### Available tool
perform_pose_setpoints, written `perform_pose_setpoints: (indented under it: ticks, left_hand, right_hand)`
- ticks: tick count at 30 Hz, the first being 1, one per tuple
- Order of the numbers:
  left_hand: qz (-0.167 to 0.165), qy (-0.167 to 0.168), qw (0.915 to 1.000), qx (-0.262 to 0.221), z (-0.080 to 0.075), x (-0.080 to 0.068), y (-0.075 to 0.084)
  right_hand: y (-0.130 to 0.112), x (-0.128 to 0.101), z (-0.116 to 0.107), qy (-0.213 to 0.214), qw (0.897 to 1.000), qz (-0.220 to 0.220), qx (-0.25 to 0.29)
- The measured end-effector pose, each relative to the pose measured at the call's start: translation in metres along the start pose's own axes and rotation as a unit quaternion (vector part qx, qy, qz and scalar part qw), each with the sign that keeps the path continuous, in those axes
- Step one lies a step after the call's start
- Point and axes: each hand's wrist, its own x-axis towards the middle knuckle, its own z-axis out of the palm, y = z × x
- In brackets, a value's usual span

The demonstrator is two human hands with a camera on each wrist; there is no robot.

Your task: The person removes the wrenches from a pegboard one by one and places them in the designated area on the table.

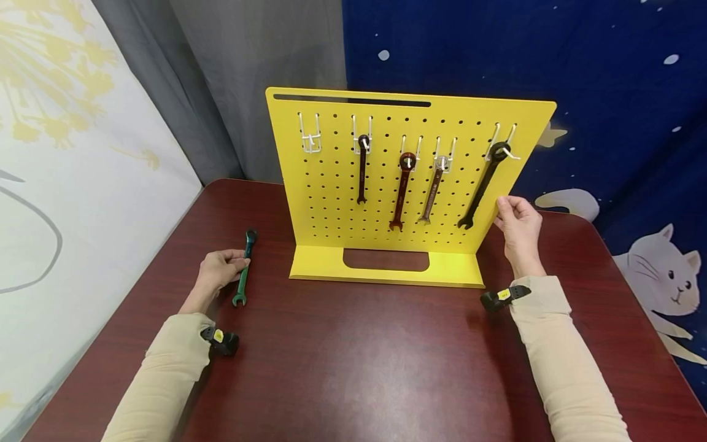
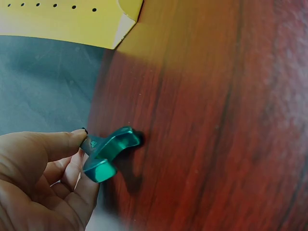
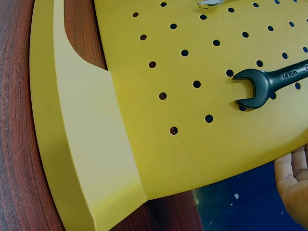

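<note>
My left hand (image 1: pixel 218 270) pinches a green combination wrench (image 1: pixel 242 286) between thumb and fingers, left of the yellow pegboard (image 1: pixel 475 110). The wrench's open end (image 2: pixel 99 172) points toward the camera in the left wrist view, close over the table. At the board's right edge, my right hand (image 1: pixel 520 230) grips the rim, thumb at the front and the other fingers partly hidden behind. Nearest to it hangs a large black wrench (image 1: pixel 482 193), marked 14mm in the right wrist view. A silver wrench (image 1: pixel 433 193), a dark red wrench (image 1: pixel 402 190) and a small black wrench (image 1: pixel 362 172) hang farther left.
The pegboard stands upright on its yellow base (image 1: pixel 317 261) on a dark red wooden table (image 1: pixel 359 344). A white wire hook (image 1: pixel 311 140) is fixed at the board's upper left. Behind are a grey curtain (image 1: pixel 265 49) and a blue patterned one (image 1: pixel 469 49).
</note>
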Motion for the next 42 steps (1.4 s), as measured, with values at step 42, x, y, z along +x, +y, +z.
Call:
perform_pose_setpoints:
  ticks: [42]
  left_hand:
    - [0.052,0.082,0.9788,0.180,0.003,-0.002,0.007]
  right_hand:
    - [0.002,0.000,0.000,0.007,1.000,-0.004,0.009]
